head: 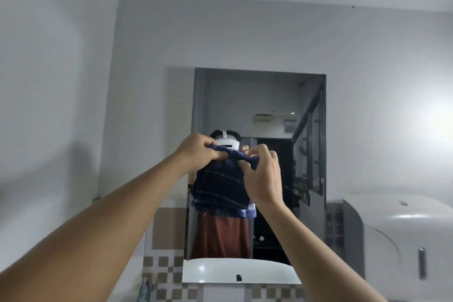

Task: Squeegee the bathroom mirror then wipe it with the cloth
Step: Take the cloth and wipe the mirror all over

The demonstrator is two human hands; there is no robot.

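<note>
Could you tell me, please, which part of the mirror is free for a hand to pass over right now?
The upper mirror, above both hands, is free. So is its right strip beside the dispenser, and a lower band above the basin. The centre is crowded: left hand and right hand hold the dark cloth up there.

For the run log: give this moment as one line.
phase: cloth prep | left hand: grips cloth | right hand: grips cloth | mirror: untouched | squeegee: unseen
</note>
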